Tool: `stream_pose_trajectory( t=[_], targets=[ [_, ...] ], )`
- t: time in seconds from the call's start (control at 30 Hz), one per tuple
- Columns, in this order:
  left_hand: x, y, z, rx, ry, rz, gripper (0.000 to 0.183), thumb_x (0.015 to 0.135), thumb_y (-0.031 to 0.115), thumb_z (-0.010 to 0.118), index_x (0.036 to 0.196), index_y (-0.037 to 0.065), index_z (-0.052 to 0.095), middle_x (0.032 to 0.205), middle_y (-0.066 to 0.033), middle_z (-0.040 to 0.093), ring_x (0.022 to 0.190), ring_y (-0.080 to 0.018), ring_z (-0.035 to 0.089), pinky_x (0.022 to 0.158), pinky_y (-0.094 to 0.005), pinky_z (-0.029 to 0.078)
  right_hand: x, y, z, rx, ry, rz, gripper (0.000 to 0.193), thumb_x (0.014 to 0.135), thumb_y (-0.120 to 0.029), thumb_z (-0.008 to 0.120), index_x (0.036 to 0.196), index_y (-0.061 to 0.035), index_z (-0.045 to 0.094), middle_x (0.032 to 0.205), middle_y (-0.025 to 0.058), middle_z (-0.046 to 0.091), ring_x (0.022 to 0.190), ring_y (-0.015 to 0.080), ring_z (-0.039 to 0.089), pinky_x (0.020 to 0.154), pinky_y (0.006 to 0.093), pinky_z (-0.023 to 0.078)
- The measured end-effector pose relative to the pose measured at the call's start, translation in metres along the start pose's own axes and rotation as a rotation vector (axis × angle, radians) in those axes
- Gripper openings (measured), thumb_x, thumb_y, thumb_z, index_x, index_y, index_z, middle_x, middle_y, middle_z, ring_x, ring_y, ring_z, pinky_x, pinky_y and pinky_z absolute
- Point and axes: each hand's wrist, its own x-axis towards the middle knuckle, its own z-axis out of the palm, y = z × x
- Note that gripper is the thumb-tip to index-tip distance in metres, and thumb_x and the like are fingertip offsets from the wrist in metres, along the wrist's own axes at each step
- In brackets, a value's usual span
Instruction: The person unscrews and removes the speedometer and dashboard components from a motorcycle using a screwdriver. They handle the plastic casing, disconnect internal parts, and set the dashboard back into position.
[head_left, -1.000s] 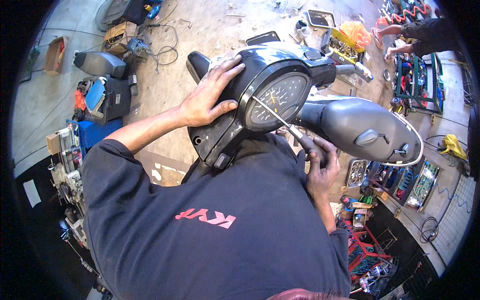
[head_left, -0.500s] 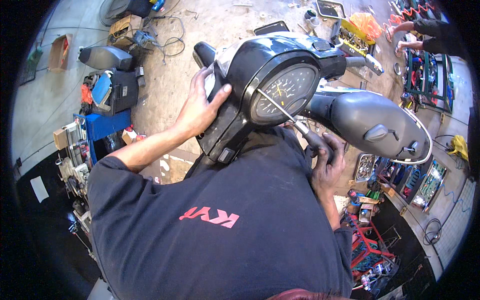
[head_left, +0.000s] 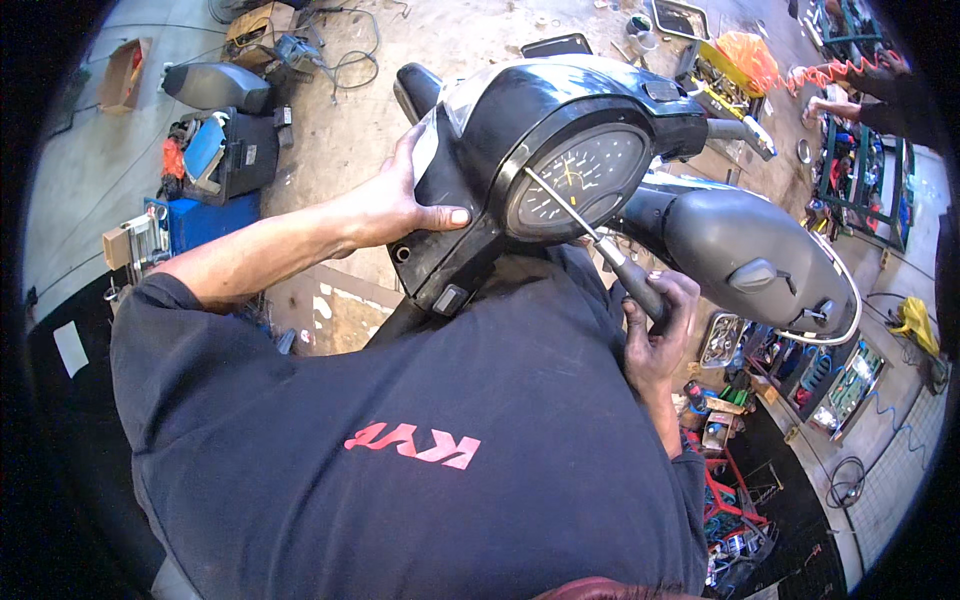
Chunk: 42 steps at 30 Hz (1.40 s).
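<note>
A glossy black scooter handlebar cover (head_left: 468, 150), with a round-cornered speedometer (head_left: 585, 180) set in it, is in front of my body. At its left side my left hand (head_left: 385, 207) grips it, the thumb on the near face and the fingers reaching round behind. My right hand (head_left: 664, 322) holds a screwdriver (head_left: 630, 274) by its dark handle. The metal shaft slants up and left across the speedometer, and its tip rests at the dial's left rim. I cannot tell whether the tip is under the rim.
A large dark grey rounded part (head_left: 750, 250) with a white edge is on the right. Toolboxes, a yellow tray (head_left: 728, 75) and a red tool rack (head_left: 728, 490) stand on the right side. A scooter seat (head_left: 216, 87) lies far left. Another person's arm (head_left: 838, 108) shows far right.
The left hand has shifted lower on the cover, its forearm swung further out and its thumb now level. The cover and screwdriver sit slightly further right in view; the tip stays at the dial's left rim.
</note>
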Motion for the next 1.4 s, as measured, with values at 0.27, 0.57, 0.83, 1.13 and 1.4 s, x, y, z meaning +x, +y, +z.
stream_pose_trajectory(
  t=[0.27, 0.57, 0.83, 1.13, 1.4],
  targets=[
    [-0.001, -0.005, 0.004, 0.061, 0.020, -0.006, 0.127, 0.072, 0.037, 0.086, 0.151, 0.002, -0.006, 0.151, -0.0265, 0.027, 0.142, -0.0328, 0.025, 0.118, -0.0400, 0.018, -0.019, 0.018, 0.010, 0.019, -0.009, 0.156, 0.032, 0.089, -0.016, 0.069, 0.115, -0.0004, 0.058, 0.106, 0.0159, 0.067, 0.096, 0.0296, 0.065, 0.082, 0.0379, 0.051],
    [0.007, 0.014, -0.004, 0.089, -0.064, -0.172, 0.134, 0.066, 0.032, 0.090, 0.151, 0.002, -0.010, 0.148, -0.0277, 0.032, 0.141, -0.0359, 0.027, 0.118, -0.0433, 0.017, 0.003, -0.003, -0.003, 0.017, 0.001, -0.014, 0.037, 0.080, -0.007, 0.076, 0.108, -0.0023, 0.052, 0.104, 0.0158, 0.055, 0.099, 0.0311, 0.057, 0.088, 0.0386, 0.046],
    [0.024, 0.023, -0.009, 0.070, -0.126, -0.188, 0.141, 0.060, 0.024, 0.093, 0.151, 0.003, -0.013, 0.148, -0.0264, 0.033, 0.141, -0.0343, 0.027, 0.118, -0.0423, 0.017, 0.000, -0.009, 0.009, 0.352, 0.133, 0.266, 0.035, 0.083, -0.017, 0.076, 0.107, -0.0020, 0.055, 0.103, 0.0147, 0.057, 0.101, 0.0275, 0.058, 0.089, 0.0372, 0.046],
    [0.038, 0.045, -0.012, 0.542, -0.089, 0.165, 0.158, 0.040, 0.039, 0.098, 0.151, 0.002, -0.009, 0.155, -0.0317, 0.001, 0.146, -0.0422, 0.001, 0.120, -0.0479, 0.012, -0.006, -0.007, 0.005, -0.100, 0.005, 0.076, 0.038, 0.082, -0.013, 0.076, 0.111, -0.0006, 0.056, 0.098, 0.0165, 0.061, 0.091, 0.0316, 0.061, 0.082, 0.0386, 0.049],
    [0.047, 0.025, -0.014, 0.537, -0.131, 0.308, 0.159, 0.043, 0.047, 0.095, 0.150, 0.003, -0.014, 0.152, -0.0367, -0.012, 0.144, -0.0474, -0.011, 0.118, -0.0549, 0.011, -0.005, -0.007, 0.009, 0.140, 0.071, 0.112, 0.035, 0.080, -0.011, 0.077, 0.106, -0.0025, 0.054, 0.104, 0.0162, 0.057, 0.098, 0.0303, 0.057, 0.090, 0.0384, 0.045]
  ],
)
